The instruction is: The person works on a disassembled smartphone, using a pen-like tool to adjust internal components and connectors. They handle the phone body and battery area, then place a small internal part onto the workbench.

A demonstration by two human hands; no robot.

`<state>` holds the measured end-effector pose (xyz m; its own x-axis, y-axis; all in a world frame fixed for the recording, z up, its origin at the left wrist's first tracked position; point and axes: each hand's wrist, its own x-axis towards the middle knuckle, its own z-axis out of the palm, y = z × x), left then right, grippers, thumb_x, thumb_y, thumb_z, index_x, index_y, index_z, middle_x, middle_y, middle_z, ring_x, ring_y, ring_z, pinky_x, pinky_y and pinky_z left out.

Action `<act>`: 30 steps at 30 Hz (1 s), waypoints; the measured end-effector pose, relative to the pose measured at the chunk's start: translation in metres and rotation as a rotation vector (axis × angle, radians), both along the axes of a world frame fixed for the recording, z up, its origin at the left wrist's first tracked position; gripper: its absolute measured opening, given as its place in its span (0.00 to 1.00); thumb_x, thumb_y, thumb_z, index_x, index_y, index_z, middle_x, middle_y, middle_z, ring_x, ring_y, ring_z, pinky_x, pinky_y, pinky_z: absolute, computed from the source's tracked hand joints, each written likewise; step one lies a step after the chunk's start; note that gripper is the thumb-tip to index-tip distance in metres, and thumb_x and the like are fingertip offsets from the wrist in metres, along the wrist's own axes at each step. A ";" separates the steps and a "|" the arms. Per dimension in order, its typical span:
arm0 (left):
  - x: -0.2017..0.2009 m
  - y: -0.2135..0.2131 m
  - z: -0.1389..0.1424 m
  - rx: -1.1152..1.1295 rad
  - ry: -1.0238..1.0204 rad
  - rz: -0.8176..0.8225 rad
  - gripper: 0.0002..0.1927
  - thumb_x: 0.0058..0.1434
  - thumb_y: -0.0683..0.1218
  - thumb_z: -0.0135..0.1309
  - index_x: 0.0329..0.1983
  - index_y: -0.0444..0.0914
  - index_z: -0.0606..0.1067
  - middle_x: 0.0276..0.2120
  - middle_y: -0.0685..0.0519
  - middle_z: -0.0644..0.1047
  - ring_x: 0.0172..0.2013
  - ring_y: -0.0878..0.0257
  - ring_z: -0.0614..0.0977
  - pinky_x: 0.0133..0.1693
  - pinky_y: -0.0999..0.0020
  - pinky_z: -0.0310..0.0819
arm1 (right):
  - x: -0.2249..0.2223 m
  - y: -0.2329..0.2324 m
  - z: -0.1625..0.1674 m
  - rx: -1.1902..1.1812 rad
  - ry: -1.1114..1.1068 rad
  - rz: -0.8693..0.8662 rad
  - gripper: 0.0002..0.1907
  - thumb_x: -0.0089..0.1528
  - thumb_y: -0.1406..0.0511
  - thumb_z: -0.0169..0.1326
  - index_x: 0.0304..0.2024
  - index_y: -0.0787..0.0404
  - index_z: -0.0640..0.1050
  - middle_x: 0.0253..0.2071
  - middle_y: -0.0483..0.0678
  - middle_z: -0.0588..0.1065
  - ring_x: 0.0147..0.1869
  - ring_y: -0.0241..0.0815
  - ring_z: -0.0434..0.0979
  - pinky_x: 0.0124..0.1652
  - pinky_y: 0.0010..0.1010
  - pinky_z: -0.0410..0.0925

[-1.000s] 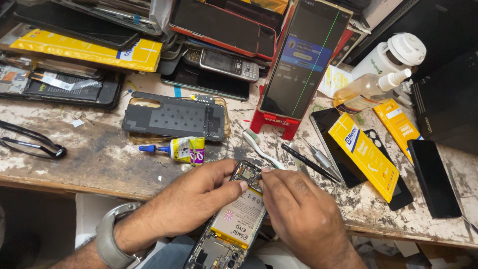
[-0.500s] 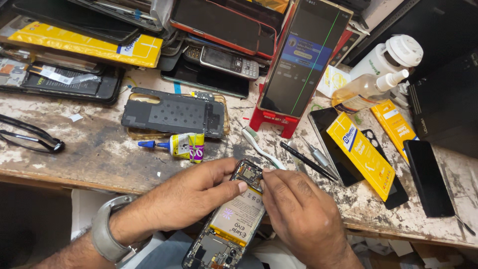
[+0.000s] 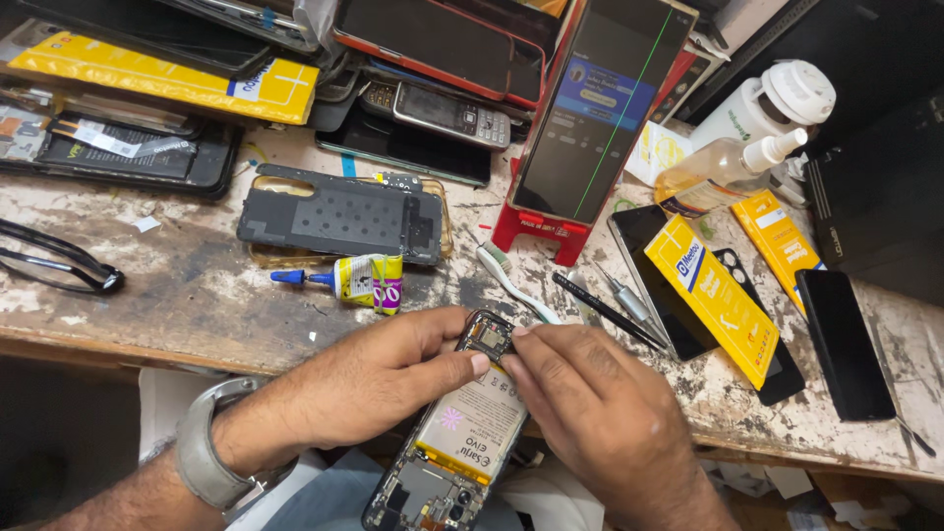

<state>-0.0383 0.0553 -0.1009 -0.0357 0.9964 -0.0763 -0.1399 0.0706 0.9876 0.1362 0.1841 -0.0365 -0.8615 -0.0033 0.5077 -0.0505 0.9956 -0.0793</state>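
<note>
Both hands are gripping an opened phone (image 3: 454, 433) at the workbench (image 3: 177, 285) edge: left hand (image 3: 369, 379) is pinching its top to steady it, while right hand (image 3: 590, 413) is curling fingertips onto the exposed camera end, battery facing up.

Worn wooden workbench (image 3: 147, 295), white paint flaked and stained dark; front edge chipped. Dim below the bench; even light on top.

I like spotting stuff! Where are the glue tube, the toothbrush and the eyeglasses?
glue tube (image 3: 366, 281), head view, on its yellow body.
toothbrush (image 3: 511, 284), head view, on its white handle.
eyeglasses (image 3: 54, 264), head view, on a dark arm.
</note>
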 end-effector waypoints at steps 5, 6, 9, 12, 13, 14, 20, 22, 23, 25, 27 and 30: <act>-0.004 -0.001 0.001 -0.011 0.054 0.005 0.15 0.70 0.50 0.50 0.51 0.34 0.75 0.26 0.59 0.74 0.28 0.75 0.71 0.28 0.73 0.69 | -0.003 0.007 0.007 0.135 -0.063 0.126 0.15 0.58 0.68 0.64 0.46 0.68 0.79 0.44 0.53 0.79 0.43 0.47 0.82 0.35 0.35 0.73; -0.003 -0.002 0.001 -0.015 0.025 -0.003 0.15 0.69 0.50 0.49 0.51 0.36 0.75 0.27 0.60 0.75 0.28 0.76 0.73 0.29 0.74 0.70 | -0.001 0.009 0.009 0.152 -0.092 0.134 0.17 0.56 0.69 0.62 0.47 0.68 0.79 0.45 0.53 0.79 0.43 0.47 0.82 0.34 0.34 0.73; -0.003 -0.004 0.002 -0.015 -0.044 -0.024 0.14 0.68 0.50 0.48 0.52 0.38 0.74 0.29 0.61 0.79 0.31 0.77 0.77 0.32 0.75 0.74 | 0.002 0.011 0.012 0.190 -0.155 0.153 0.23 0.52 0.68 0.58 0.50 0.69 0.79 0.47 0.54 0.78 0.45 0.48 0.83 0.31 0.33 0.72; -0.007 -0.002 0.001 0.005 -0.032 -0.029 0.13 0.69 0.49 0.49 0.50 0.37 0.74 0.29 0.60 0.78 0.31 0.76 0.76 0.32 0.74 0.74 | 0.001 0.014 0.011 0.213 -0.154 0.165 0.25 0.51 0.67 0.56 0.51 0.70 0.79 0.49 0.55 0.78 0.46 0.49 0.82 0.31 0.32 0.72; -0.007 -0.002 0.001 0.004 -0.009 -0.025 0.13 0.69 0.49 0.49 0.48 0.35 0.74 0.29 0.59 0.77 0.31 0.75 0.75 0.31 0.73 0.73 | 0.001 0.016 0.011 0.220 -0.152 0.173 0.24 0.52 0.68 0.57 0.51 0.70 0.79 0.49 0.55 0.78 0.46 0.49 0.83 0.31 0.32 0.72; -0.007 -0.003 0.000 0.001 0.012 -0.020 0.13 0.70 0.49 0.49 0.47 0.34 0.73 0.28 0.57 0.76 0.30 0.74 0.74 0.30 0.72 0.72 | 0.000 0.016 0.010 0.225 -0.151 0.183 0.23 0.52 0.69 0.57 0.51 0.70 0.79 0.48 0.55 0.78 0.46 0.48 0.83 0.31 0.32 0.73; -0.007 -0.003 -0.001 0.013 -0.054 -0.034 0.13 0.69 0.49 0.48 0.49 0.36 0.74 0.30 0.59 0.78 0.33 0.76 0.76 0.33 0.75 0.75 | -0.004 0.020 0.008 0.219 -0.064 0.257 0.21 0.52 0.69 0.59 0.48 0.70 0.79 0.47 0.55 0.79 0.48 0.50 0.83 0.43 0.36 0.78; -0.007 -0.004 0.000 -0.013 -0.038 -0.028 0.13 0.69 0.49 0.49 0.48 0.35 0.74 0.30 0.58 0.77 0.32 0.75 0.75 0.32 0.74 0.74 | -0.004 0.020 0.008 0.230 -0.064 0.266 0.21 0.52 0.69 0.60 0.48 0.70 0.80 0.46 0.55 0.79 0.47 0.49 0.83 0.43 0.36 0.77; -0.007 -0.003 0.000 -0.026 -0.030 -0.025 0.13 0.69 0.49 0.49 0.48 0.35 0.74 0.29 0.58 0.77 0.32 0.75 0.75 0.32 0.74 0.73 | -0.004 0.021 0.007 0.236 -0.064 0.270 0.21 0.52 0.69 0.60 0.48 0.70 0.80 0.46 0.54 0.79 0.47 0.49 0.83 0.42 0.36 0.77; -0.008 -0.004 0.001 -0.048 -0.073 -0.032 0.14 0.68 0.50 0.49 0.49 0.36 0.75 0.30 0.59 0.78 0.32 0.75 0.76 0.33 0.75 0.74 | -0.005 0.022 0.006 0.256 -0.044 0.284 0.20 0.53 0.70 0.60 0.48 0.70 0.80 0.46 0.54 0.79 0.47 0.49 0.84 0.44 0.36 0.78; -0.008 -0.004 0.001 -0.054 -0.108 -0.031 0.14 0.68 0.49 0.49 0.50 0.36 0.75 0.30 0.59 0.78 0.33 0.75 0.77 0.34 0.75 0.75 | -0.005 0.022 0.005 0.274 -0.026 0.299 0.19 0.54 0.69 0.60 0.48 0.71 0.80 0.45 0.54 0.78 0.47 0.49 0.84 0.44 0.36 0.78; -0.007 -0.004 -0.001 -0.023 -0.130 -0.037 0.14 0.69 0.49 0.49 0.50 0.34 0.75 0.31 0.59 0.78 0.33 0.75 0.77 0.34 0.75 0.75 | -0.005 0.023 0.004 0.294 -0.007 0.306 0.19 0.54 0.69 0.60 0.47 0.71 0.80 0.45 0.55 0.78 0.47 0.50 0.84 0.44 0.36 0.78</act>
